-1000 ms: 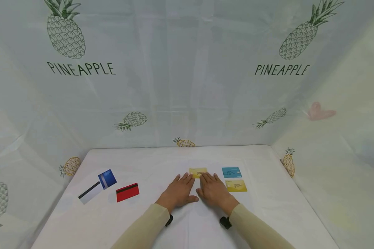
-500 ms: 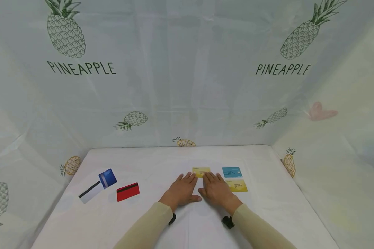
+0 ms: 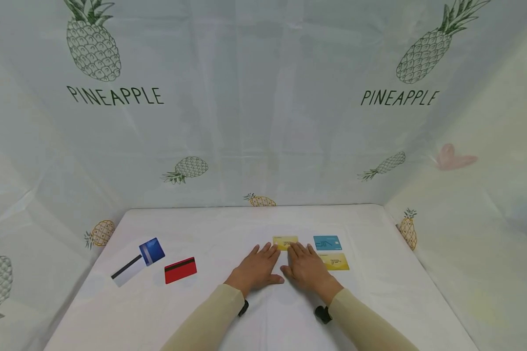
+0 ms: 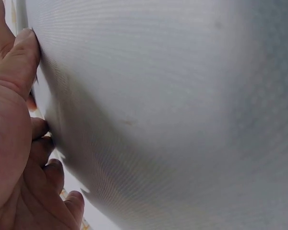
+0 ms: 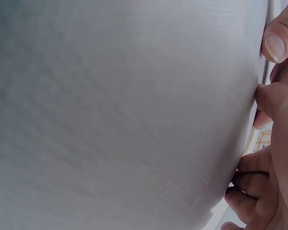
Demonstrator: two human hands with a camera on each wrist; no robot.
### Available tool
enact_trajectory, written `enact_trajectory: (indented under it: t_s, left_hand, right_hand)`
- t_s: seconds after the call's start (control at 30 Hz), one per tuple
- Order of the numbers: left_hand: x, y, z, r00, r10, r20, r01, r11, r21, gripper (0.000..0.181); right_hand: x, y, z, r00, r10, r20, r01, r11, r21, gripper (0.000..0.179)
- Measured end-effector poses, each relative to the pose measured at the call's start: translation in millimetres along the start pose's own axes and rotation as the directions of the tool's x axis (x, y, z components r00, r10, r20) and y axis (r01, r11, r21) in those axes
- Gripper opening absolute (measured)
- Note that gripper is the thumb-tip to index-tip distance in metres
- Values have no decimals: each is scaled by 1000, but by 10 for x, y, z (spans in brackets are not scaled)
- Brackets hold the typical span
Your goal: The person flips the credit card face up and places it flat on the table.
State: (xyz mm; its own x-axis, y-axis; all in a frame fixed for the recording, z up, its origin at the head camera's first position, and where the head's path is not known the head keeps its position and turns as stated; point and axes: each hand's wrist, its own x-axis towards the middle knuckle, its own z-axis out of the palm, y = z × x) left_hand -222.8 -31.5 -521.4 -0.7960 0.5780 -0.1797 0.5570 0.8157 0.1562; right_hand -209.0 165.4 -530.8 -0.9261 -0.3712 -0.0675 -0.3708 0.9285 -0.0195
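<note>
A yellow card (image 3: pixel 285 240) lies flat on the white-covered table in the head view. My left hand (image 3: pixel 255 268) rests palm down, its fingertips at the card's near left edge. On the other side, my right hand (image 3: pixel 308 269) lies palm down with fingertips along the card's near right edge. The fingers of both hands are extended, and the two thumbs point toward each other. A second yellow card (image 3: pixel 335 262) sits just right of my right hand, partly covered by it. Above that one is a teal card (image 3: pixel 327 243). Both wrist views show mostly the white cloth (image 4: pixel 149 110) close up.
Toward the left lie a blue card (image 3: pixel 151 251), a white card with a black stripe (image 3: pixel 127 271) touching or overlapping it, and a red card (image 3: pixel 180 270). A pineapple-printed curtain (image 3: pixel 263 122) rises behind the table's far edge and along both sides.
The yellow card at my fingertips has slid a little to the right, and both hands have shifted right along with it. The other cards stay in place.
</note>
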Motion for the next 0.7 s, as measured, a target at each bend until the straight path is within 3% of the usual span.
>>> enact_trajectory:
  t_s: [0.4,0.57,0.7]
  left_hand:
    - [-68,-53,72,999,-32,-16,32,999,6,88]
    - [-213,-220,80,996,-78,-42,77,997,-27,89]
    - [-411,-415,58,988,-136,-70,129,987,-98,91]
  right_hand:
    - [6,0,28,1000,-1,-13,1,1000,-6,73]
    - [9,-1,25,1000,1,-7,-1,1000,-1,74]
    - [0,-5,19,1000,2,2,-2,1000,11,74]
